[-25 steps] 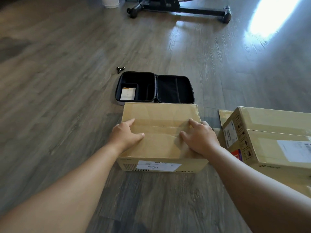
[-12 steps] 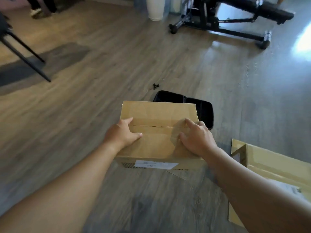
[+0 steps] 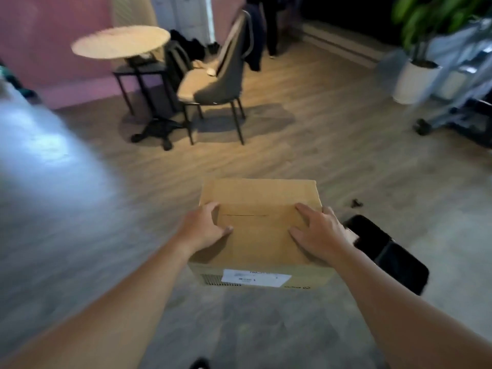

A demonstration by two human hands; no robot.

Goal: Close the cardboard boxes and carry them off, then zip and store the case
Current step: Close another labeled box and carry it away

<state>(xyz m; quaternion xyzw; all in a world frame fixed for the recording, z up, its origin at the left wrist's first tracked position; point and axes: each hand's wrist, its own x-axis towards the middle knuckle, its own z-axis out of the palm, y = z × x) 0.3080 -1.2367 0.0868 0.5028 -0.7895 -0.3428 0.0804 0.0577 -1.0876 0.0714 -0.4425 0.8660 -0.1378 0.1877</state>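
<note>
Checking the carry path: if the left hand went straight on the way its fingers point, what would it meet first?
Probably the chair. The left hand on the cardboard box points up-frame across bare floor toward it; depth is unclear.

I read this as a home living room: round pale-topped side table point(image 3: 121, 45), grey upholstered chair point(image 3: 213, 83), white-potted leafy plant point(image 3: 420, 35), wood-plank floor point(image 3: 306, 145).

Round table point(image 3: 121, 45), chair point(image 3: 215, 86), potted plant point(image 3: 418, 73).
</note>
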